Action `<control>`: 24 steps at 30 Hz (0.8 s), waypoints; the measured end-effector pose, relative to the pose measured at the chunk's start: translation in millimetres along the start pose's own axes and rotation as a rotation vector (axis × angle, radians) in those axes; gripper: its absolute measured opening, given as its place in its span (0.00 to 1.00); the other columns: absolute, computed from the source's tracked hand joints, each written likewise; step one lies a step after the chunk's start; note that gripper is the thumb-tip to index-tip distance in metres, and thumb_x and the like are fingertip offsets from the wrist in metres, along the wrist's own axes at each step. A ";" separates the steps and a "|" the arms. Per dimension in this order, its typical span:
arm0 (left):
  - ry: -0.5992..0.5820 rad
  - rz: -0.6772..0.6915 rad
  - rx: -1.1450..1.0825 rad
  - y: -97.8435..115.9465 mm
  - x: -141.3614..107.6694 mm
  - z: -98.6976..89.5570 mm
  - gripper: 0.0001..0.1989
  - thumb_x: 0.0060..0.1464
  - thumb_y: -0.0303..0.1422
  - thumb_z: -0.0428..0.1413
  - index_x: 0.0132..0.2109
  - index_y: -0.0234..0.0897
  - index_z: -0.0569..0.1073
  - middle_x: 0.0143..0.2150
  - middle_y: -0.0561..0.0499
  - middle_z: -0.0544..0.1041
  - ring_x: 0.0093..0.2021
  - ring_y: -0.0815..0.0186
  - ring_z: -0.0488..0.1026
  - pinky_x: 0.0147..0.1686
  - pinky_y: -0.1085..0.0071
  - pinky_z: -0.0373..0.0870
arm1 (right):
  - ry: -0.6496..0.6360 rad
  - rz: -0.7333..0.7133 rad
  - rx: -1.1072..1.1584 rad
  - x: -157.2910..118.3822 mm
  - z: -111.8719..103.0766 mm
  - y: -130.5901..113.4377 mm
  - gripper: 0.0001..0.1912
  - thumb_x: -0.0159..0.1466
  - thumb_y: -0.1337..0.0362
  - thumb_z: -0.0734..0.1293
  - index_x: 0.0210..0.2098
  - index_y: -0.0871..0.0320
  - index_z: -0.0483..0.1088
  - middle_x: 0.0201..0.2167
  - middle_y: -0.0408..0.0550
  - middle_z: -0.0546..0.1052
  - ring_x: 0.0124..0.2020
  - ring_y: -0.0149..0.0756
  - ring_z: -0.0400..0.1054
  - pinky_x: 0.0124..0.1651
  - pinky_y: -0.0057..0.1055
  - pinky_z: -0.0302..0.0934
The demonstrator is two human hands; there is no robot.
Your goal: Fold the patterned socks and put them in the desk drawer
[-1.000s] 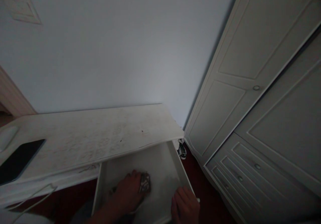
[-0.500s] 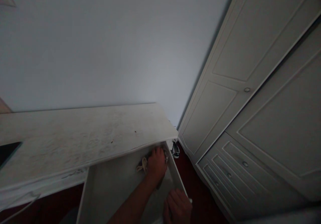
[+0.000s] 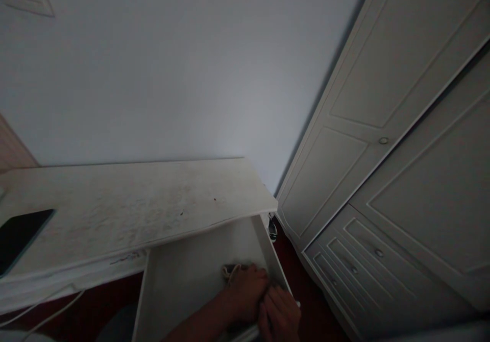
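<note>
A white drawer [image 3: 179, 275] stands pulled out beneath the desk top. Inside it, my left hand [image 3: 248, 290] is closed over a dark bundle with a pale cord [image 3: 230, 271], most of which is hidden under the palm. What the bundle is I cannot make out in the dim light. My right hand [image 3: 282, 312] is close beside the left one, at the drawer's right side wall. Its fingers are curled and bunched together, and whatever they grip does not show.
The worn white desk top [image 3: 153, 194] carries a dark flat tablet-like thing [image 3: 23, 237] at the left. White wardrobe doors [image 3: 352, 143] and small drawers [image 3: 354, 269] rise at the right. A dark shoe [image 3: 272, 228] is beyond the drawer, and cables [image 3: 57, 314] hang lower left.
My left hand has drawn the dark bundle from the drawer's back right corner toward me, up to my right hand. The view has turned slightly left.
</note>
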State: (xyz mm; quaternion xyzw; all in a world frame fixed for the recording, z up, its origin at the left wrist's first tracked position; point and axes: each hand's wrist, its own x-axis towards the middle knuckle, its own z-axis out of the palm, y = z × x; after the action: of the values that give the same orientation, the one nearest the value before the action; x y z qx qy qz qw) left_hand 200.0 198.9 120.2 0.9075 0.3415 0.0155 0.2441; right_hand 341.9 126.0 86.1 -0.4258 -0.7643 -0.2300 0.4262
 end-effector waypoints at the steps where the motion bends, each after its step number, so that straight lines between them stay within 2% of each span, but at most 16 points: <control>1: -0.011 -0.003 -0.004 -2.3 -6.2 -2.8 0.18 0.55 0.40 0.59 0.52 0.43 0.78 0.54 0.39 0.81 0.57 0.42 0.77 0.52 0.44 0.78 | 0.002 -0.004 0.001 0.5 -0.4 -0.3 0.10 0.71 0.72 0.60 0.40 0.54 0.72 0.32 0.48 0.80 0.33 0.41 0.75 0.40 0.40 0.65; 3: -0.057 -0.034 -0.005 -11.4 -21.8 -7.9 0.20 0.54 0.40 0.59 0.53 0.43 0.78 0.54 0.38 0.81 0.56 0.42 0.78 0.53 0.42 0.78 | 0.004 -0.004 -0.005 1.0 -1.0 -0.5 0.10 0.71 0.71 0.60 0.39 0.54 0.71 0.30 0.47 0.79 0.31 0.41 0.73 0.38 0.40 0.64; 6: -0.162 -0.078 0.009 -34.3 -55.6 -6.1 0.31 0.46 0.35 0.63 0.60 0.40 0.75 0.57 0.36 0.81 0.57 0.41 0.78 0.54 0.41 0.78 | -0.030 0.005 -0.007 -0.4 -0.8 0.1 0.10 0.70 0.71 0.60 0.37 0.54 0.70 0.28 0.46 0.77 0.28 0.40 0.71 0.35 0.39 0.62; 7: -0.220 -0.093 0.022 -42.9 -69.1 -2.4 0.36 0.42 0.32 0.64 0.62 0.40 0.75 0.59 0.35 0.79 0.58 0.39 0.78 0.55 0.41 0.78 | -0.041 0.006 -0.002 -1.6 0.0 0.6 0.10 0.70 0.71 0.60 0.37 0.54 0.70 0.27 0.46 0.77 0.27 0.40 0.70 0.35 0.39 0.62; 9: -0.189 -0.086 0.053 -59.6 -96.6 6.2 0.40 0.44 0.30 0.63 0.68 0.45 0.71 0.68 0.37 0.74 0.66 0.38 0.72 0.59 0.34 0.73 | -0.049 0.009 0.004 -4.9 2.5 1.7 0.10 0.69 0.72 0.61 0.37 0.53 0.70 0.28 0.46 0.77 0.28 0.40 0.71 0.36 0.39 0.64; 12: -0.228 -0.307 0.166 -79.2 -129.2 8.2 0.41 0.47 0.24 0.59 0.70 0.45 0.70 0.74 0.36 0.68 0.72 0.33 0.64 0.57 0.29 0.73 | -0.012 0.008 -0.010 -10.3 7.0 3.1 0.10 0.68 0.73 0.61 0.38 0.53 0.71 0.30 0.47 0.79 0.30 0.40 0.73 0.39 0.38 0.66; 14: -0.187 -0.465 0.234 -88.1 -140.0 -3.6 0.43 0.49 0.19 0.55 0.72 0.45 0.68 0.77 0.38 0.65 0.74 0.36 0.62 0.58 0.34 0.74 | 0.000 0.004 -0.014 -12.4 8.6 3.6 0.09 0.68 0.72 0.61 0.39 0.53 0.72 0.31 0.47 0.80 0.32 0.41 0.75 0.40 0.38 0.66; 16: -0.092 -0.599 0.299 -94.4 -140.5 -22.1 0.44 0.50 0.16 0.51 0.73 0.46 0.66 0.78 0.40 0.62 0.74 0.40 0.63 0.59 0.42 0.76 | -0.014 0.005 -0.008 -12.7 8.4 3.7 0.09 0.68 0.72 0.61 0.38 0.53 0.71 0.30 0.46 0.79 0.31 0.41 0.74 0.39 0.38 0.64; 18: -0.018 -0.673 0.351 -99.3 -131.9 -40.0 0.43 0.52 0.14 0.48 0.73 0.44 0.66 0.78 0.39 0.63 0.72 0.43 0.66 0.57 0.47 0.78 | -0.044 0.013 0.001 -12.0 7.1 3.6 0.09 0.68 0.71 0.61 0.35 0.53 0.69 0.27 0.45 0.77 0.29 0.40 0.72 0.36 0.37 0.61; 21: 0.038 -0.625 0.369 -105.2 -106.9 -55.6 0.40 0.53 0.15 0.48 0.72 0.42 0.68 0.75 0.37 0.66 0.70 0.42 0.69 0.55 0.48 0.79 | -0.061 0.015 0.003 -10.9 6.2 3.2 0.09 0.68 0.72 0.62 0.33 0.53 0.68 0.26 0.45 0.76 0.27 0.38 0.70 0.35 0.38 0.58; 24: 0.139 -0.523 0.368 -107.6 -71.7 -59.8 0.36 0.58 0.17 0.49 0.70 0.42 0.69 0.72 0.37 0.70 0.69 0.43 0.70 0.62 0.44 0.73 | -0.032 0.010 0.007 -10.8 7.4 2.4 0.09 0.67 0.73 0.61 0.35 0.54 0.69 0.29 0.46 0.77 0.29 0.39 0.72 0.38 0.38 0.61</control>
State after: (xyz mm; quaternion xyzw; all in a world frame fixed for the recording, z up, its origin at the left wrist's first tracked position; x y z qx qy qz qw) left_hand 67.6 249.5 134.0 0.8146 0.5761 -0.0476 0.0480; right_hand 343.6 127.6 73.0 -0.4319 -0.7695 -0.2185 0.4166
